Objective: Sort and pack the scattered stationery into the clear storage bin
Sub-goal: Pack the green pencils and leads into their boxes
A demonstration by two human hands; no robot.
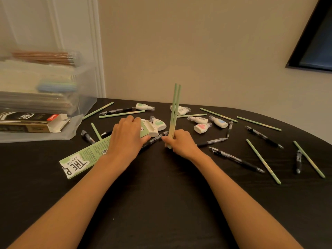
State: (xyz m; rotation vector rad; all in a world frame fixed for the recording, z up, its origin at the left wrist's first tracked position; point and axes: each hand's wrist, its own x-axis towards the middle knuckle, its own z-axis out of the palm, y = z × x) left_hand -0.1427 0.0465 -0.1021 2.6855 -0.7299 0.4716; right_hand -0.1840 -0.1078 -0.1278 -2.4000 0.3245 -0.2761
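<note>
Green pencils [174,112], a small bundle, upright in the right hand [181,142], fingers closed around the lower ends, tips down on the black table [161,203]. Left hand [125,137] flat, fingers together, pressing on a green pencil box [84,157]. Between both sets of fingers, a black pen [154,140]; just beyond the fingertips, correction tapes [202,127]; more loose pencils and pens to the right. Clear storage bin [45,97] far left of the left fingers.

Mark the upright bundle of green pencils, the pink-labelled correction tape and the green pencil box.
upright bundle of green pencils [174,108], head view, mid-shaft
pink-labelled correction tape [201,127], head view, pink label
green pencil box [86,156], head view, printed face
</note>
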